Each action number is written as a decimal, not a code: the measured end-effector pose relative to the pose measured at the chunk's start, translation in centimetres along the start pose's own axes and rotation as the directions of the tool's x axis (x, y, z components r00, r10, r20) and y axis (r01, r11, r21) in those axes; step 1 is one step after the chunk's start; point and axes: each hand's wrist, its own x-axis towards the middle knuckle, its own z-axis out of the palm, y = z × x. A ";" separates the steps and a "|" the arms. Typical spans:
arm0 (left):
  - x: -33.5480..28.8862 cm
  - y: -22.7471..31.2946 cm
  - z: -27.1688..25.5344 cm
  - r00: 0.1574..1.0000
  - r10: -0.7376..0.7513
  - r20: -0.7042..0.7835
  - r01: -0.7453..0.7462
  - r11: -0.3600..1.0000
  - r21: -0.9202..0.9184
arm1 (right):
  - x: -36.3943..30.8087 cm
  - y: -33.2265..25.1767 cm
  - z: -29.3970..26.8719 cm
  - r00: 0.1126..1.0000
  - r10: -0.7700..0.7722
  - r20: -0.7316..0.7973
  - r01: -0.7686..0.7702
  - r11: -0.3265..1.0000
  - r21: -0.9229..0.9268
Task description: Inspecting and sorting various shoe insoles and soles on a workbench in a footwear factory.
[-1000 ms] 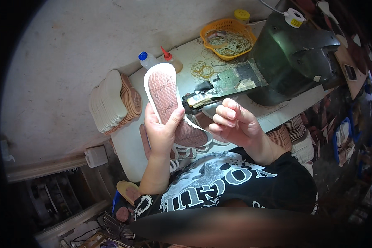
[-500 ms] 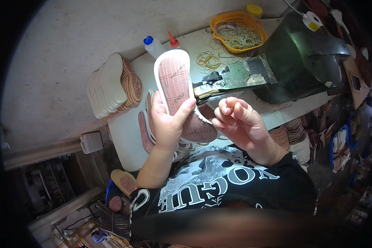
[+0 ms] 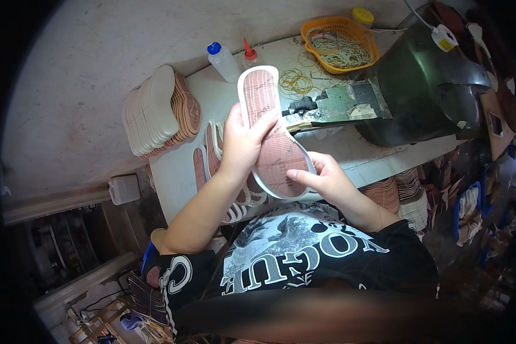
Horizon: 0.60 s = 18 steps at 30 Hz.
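Between my two hands is a shoe insole (image 3: 262, 109) with a reddish, fine-lined face and a white rim. Its narrow end points away from me and its wide end lies close to my chest. My left hand (image 3: 245, 137) is closed round its left edge near the middle, thumb across the face. At the wide end, my right hand (image 3: 321, 174) pinches the right edge, thumb on the face and fingers behind. Beyond my right hand, a green-topped machine arm (image 3: 350, 107) reaches over the table toward the insole.
Stacked insoles (image 3: 157, 109) lean by the wall at left. A blue-capped bottle (image 3: 223, 62), a red-tipped bottle (image 3: 250, 56) and an orange basket (image 3: 341, 63) of rubber bands stand at the back. The dark green machine body (image 3: 430, 86) fills the right side. More insoles (image 3: 211, 146) lie beside my left forearm.
My right hand, raised off the insole before, now grips its wide end. The insole has shifted right, and its wide end now faces up more fully.
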 end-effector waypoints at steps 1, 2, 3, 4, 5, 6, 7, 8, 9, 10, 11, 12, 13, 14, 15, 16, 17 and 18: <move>0.6 -0.4 0.1 1.000 -0.004 -0.011 0.005 0.998 0.057 | 0.1 0.0 -0.1 1.000 0.000 0.000 0.000 1.000 -0.001; 1.4 -1.1 -0.3 1.000 -0.003 -0.011 0.004 0.998 0.057 | 0.1 0.0 -0.2 1.000 -0.018 -0.023 0.019 0.999 0.031; 2.2 -1.6 -0.9 0.994 0.101 -0.039 -0.080 0.926 0.370 | 0.2 0.0 -0.3 0.998 -0.036 -0.043 0.039 0.997 0.064; 2.6 -2.0 -1.3 0.978 0.207 -0.032 -0.138 0.751 0.646 | 0.2 0.0 -0.3 0.998 -0.038 -0.041 0.041 0.997 0.064; 2.6 -2.5 -1.4 0.977 0.210 -0.034 -0.138 0.750 0.647 | 0.2 0.2 -0.5 0.998 -0.025 -0.058 0.030 0.995 0.095; 2.8 -2.8 -1.1 0.975 0.218 -0.047 -0.136 0.747 0.651 | 0.2 0.2 -0.7 0.996 -0.012 -0.083 0.022 0.992 0.126; 2.9 -3.1 -0.9 0.972 0.226 -0.061 -0.133 0.745 0.654 | 0.2 0.2 -0.9 0.996 -0.014 -0.087 0.024 0.992 0.125; 3.0 -3.5 -0.9 0.972 0.226 -0.057 -0.135 0.746 0.652 | 0.2 0.1 -1.0 0.995 -0.014 -0.095 0.027 0.990 0.137; 3.1 -3.9 -0.8 0.970 0.231 -0.070 -0.137 0.768 0.626 | 0.1 -0.1 -1.2 0.995 -0.014 -0.102 0.029 0.989 0.148; 3.2 -4.1 -0.7 0.968 0.235 -0.085 -0.139 0.788 0.599 | 0.2 -0.2 -1.3 0.994 -0.015 -0.105 0.030 0.989 0.145; 3.4 -4.1 -0.6 0.968 0.235 -0.084 -0.141 0.790 0.596 | 0.2 -0.3 -1.3 0.995 -0.006 -0.103 0.021 0.990 0.141; 3.5 -3.8 -0.5 0.971 0.225 -0.081 -0.137 0.800 0.584 | 0.3 -0.4 -1.3 0.995 0.003 -0.099 0.011 0.990 0.138; 3.6 -3.6 -0.4 0.973 0.215 -0.078 -0.133 0.809 0.572 | 0.3 -0.3 -1.5 0.995 0.004 -0.099 0.010 0.991 0.136; 3.7 -3.6 -0.1 0.973 0.215 -0.080 -0.133 0.810 0.571 | 0.4 0.0 -1.8 0.992 -0.006 -0.125 0.023 0.990 0.140; 3.8 -3.6 0.1 0.973 0.219 -0.078 -0.126 0.778 0.615 | 0.5 0.2 -1.9 0.989 -0.016 -0.150 0.038 0.988 0.147; 3.9 -3.5 0.3 0.972 0.223 -0.076 -0.119 0.744 0.657 | 0.6 0.1 -1.8 0.989 -0.016 -0.148 0.038 0.988 0.147; 3.9 -3.2 0.5 0.972 0.221 -0.082 -0.105 0.719 0.687 | 0.7 0.0 -1.8 0.987 -0.031 -0.155 0.058 0.984 0.167; 4.1 -3.1 0.5 0.973 0.217 -0.081 -0.103 0.720 0.687 | 0.6 0.0 -1.8 0.985 -0.045 -0.166 0.076 0.980 0.186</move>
